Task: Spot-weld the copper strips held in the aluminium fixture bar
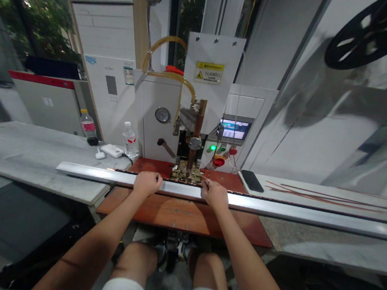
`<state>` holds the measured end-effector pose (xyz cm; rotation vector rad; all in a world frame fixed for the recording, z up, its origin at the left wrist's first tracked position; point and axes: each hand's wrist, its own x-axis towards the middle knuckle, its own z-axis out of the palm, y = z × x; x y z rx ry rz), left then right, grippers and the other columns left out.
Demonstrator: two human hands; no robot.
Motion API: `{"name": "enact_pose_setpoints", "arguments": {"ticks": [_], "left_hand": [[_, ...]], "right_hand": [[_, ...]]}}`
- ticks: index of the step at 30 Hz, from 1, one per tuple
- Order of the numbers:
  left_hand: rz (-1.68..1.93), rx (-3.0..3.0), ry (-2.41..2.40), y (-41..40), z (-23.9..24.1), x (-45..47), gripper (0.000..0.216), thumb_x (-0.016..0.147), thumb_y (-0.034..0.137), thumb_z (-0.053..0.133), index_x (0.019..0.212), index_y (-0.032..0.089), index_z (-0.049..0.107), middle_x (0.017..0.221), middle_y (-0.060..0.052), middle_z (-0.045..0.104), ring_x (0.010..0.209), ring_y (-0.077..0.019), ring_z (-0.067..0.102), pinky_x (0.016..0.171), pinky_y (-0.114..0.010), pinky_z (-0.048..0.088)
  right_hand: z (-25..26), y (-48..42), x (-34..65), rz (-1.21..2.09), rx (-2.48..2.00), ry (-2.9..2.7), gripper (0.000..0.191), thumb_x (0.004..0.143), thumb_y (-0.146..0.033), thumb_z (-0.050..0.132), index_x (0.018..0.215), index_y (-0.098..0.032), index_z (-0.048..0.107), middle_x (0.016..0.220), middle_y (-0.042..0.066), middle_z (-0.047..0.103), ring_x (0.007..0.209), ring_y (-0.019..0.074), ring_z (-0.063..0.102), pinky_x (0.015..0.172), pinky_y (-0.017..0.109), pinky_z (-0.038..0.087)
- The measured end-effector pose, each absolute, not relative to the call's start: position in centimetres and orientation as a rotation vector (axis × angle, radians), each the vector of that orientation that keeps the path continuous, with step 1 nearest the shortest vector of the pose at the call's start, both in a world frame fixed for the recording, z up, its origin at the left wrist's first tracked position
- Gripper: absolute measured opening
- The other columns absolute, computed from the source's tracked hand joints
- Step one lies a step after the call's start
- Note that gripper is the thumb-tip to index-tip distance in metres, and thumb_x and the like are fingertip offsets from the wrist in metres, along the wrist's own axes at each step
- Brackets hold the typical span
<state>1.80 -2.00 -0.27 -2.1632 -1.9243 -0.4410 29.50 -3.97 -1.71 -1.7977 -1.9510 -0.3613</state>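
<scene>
A long silver metal bar [182, 190] lies crosswise in front of the machine. Along its back edge runs a thin dark strip [260, 197] with copper-coloured glints. My left hand [147, 184] is closed over the bar and the strip, left of the brass fixture [187, 171]. On the fixture's right, my right hand [216, 195] pinches at the strip with thumb and forefinger; the fingertips partly hide what is between them. A copper-coloured upright rod [197, 122] comes down onto the fixture between my hands.
A pressure gauge [162, 115], a lit screen [235, 128] and a red knob [218, 161] are on the machine. Two bottles, one a water bottle [130, 140], and a white power bank [112, 150] stand left. Right are a phone [252, 180] and loose copper-coloured strips [325, 197].
</scene>
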Motion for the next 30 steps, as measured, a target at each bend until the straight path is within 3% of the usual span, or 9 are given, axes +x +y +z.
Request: {"name": "enact_pose_setpoints", "arguments": {"ticks": [30], "left_hand": [[-0.478, -2.164, -1.950, -2.23, -0.28, 2.51, 0.048, 0.086, 0.040, 0.029, 0.083, 0.018, 0.072, 0.086, -0.012, 0.071, 0.082, -0.0226, 0.064, 0.078, -0.032, 0.042]], "right_hand": [[-1.91, -3.94, 30.17, -0.407, -1.818, -1.937, 0.036, 0.092, -0.041, 0.037, 0.093, -0.020, 0.067, 0.084, 0.007, 0.069, 0.073, 0.0149, 0.061, 0.064, 0.023, 0.035]]}}
